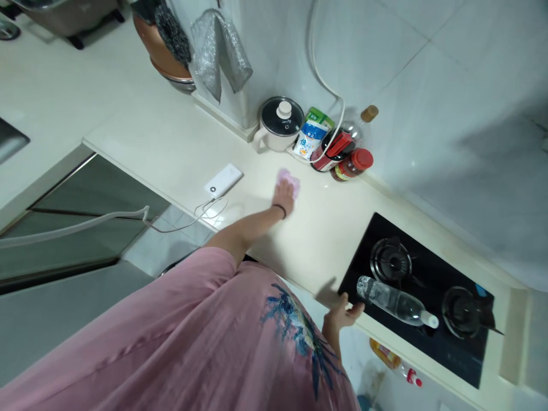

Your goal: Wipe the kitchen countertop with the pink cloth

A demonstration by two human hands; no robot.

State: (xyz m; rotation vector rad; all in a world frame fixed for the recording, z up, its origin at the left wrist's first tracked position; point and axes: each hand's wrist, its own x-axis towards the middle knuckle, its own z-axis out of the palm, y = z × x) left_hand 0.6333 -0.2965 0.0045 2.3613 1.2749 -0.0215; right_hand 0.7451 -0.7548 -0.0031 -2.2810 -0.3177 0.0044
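Observation:
My left hand (284, 195), a dark band on its wrist, presses a pink cloth (291, 181) against the pale countertop (308, 220); its fingers are slightly blurred. To its left lies a white power bank (223, 180) with a thin cable plugged in. Beyond the cloth stands a small cream pot (280, 127) with a dark lid. My right hand (342, 314) is at the counter's front edge by the hob's corner, holding nothing, its thumb and fingers apart. Near it, a clear plastic bottle (396, 301) with a white cap lies on the black gas hob (428, 348).
Beside the pot along the wall are a blue-and-white packet (309, 140), a dark sauce bottle (326, 151), and a red-lidded jar (351, 165). A white cord (319, 68) hangs down there. A silver cloth (218, 54) hangs at the back. Bottles (385, 353) stand below the counter.

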